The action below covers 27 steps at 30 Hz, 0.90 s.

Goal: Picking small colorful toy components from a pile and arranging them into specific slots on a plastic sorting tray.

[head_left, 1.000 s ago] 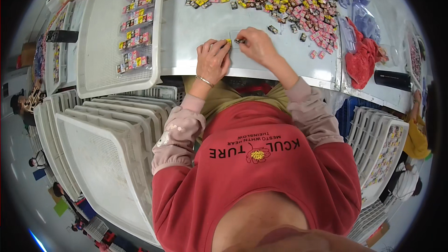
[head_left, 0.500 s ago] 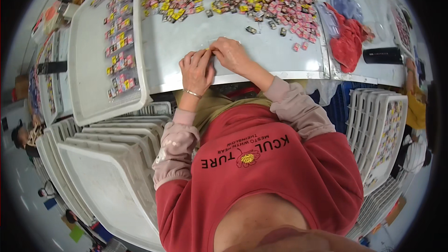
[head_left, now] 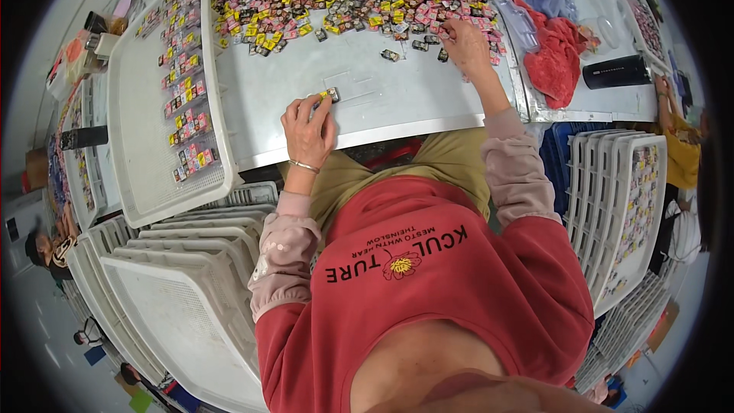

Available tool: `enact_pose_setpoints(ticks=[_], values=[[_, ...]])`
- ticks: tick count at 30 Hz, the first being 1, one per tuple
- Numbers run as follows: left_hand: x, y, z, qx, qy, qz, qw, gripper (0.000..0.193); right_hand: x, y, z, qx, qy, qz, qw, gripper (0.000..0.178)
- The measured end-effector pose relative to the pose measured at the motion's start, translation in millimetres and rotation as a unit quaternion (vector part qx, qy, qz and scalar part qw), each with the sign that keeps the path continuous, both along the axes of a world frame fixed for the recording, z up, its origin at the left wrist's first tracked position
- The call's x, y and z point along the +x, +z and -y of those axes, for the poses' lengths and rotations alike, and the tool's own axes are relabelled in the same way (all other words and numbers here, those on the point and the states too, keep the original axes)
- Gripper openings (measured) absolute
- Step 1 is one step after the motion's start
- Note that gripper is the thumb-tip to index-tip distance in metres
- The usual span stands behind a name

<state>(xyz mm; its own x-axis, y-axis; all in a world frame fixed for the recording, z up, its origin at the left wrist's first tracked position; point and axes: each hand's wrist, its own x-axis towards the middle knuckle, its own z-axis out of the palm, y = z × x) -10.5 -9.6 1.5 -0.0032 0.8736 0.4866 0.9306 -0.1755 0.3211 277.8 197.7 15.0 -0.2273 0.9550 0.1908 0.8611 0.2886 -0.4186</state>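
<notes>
Yellow and black pieces (head_left: 332, 95) sit together, apart from the multicoloured heap (head_left: 352, 1).

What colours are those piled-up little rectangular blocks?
Mostly pink, yellow and black; the pile of little rectangular blocks shows best in the head view.

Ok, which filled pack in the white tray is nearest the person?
The bottom pack in the column, nearest the tray's front rim; all others lie farther away.
</notes>
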Motion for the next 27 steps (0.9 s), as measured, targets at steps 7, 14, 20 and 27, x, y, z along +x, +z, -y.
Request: enact_pose_setpoints(ticks=[7, 14, 20, 27], values=[[0, 0, 2, 0.000, -0.001, 0.012, 1.000, 0.035, -2, -1, 5, 0.039, 0.009, 0.003, 0.999, 0.023], [-2, -3, 2, 0.002, 0.004, 0.019, 1.000, 0.036, -7, 3, 11, 0.021, 0.005, -0.049, 0.999, 0.034], [-1, -1, 3, 0.014, 0.012, 0.002, 1.000, 0.038, -65, 4, 46, -0.106, 0.107, -0.262, 0.953, 0.036], [-1, 6, 3, -0.020, -0.060, -0.020, 0.998, 0.039, -141, -4, 93, -0.042, 0.249, -0.088, 0.964, 0.015]])
